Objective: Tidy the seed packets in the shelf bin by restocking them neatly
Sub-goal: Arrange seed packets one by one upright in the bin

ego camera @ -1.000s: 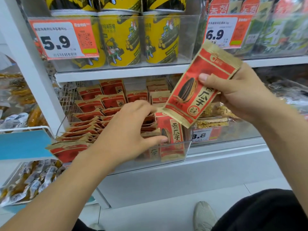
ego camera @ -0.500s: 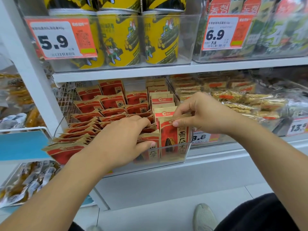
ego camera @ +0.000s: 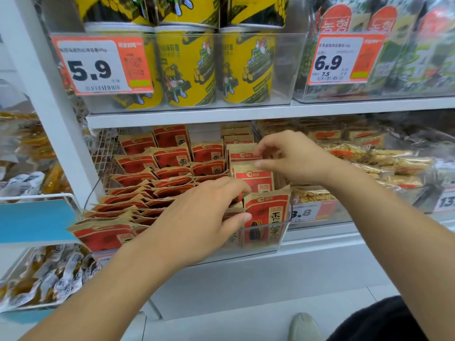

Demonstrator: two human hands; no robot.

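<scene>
A clear shelf bin (ego camera: 261, 242) holds several rows of red and tan seed packets (ego camera: 172, 158). The left rows (ego camera: 128, 205) lie tilted and overlapping. One packet (ego camera: 267, 212) stands upright at the front right corner. My left hand (ego camera: 197, 217) lies over the middle row, fingers curled over the packet tops and thumb in front of them, beside the front packet. Further back, my right hand (ego camera: 295, 158) pinches the top of a packet (ego camera: 246, 156) in the right row between fingertips and thumb.
Yellow cans (ego camera: 187, 67) stand on the shelf above, behind price tags 5.9 (ego camera: 98, 67) and 6.9 (ego camera: 344, 57). A bin of snack bars (ego camera: 369, 163) adjoins on the right. A white upright post (ego camera: 49, 107) and a wire basket of snacks (ego camera: 49, 274) are at the left.
My right hand brought its packet down into the front right of the bin, let go, and moved back to the packets behind. My left hand stayed on the middle row.
</scene>
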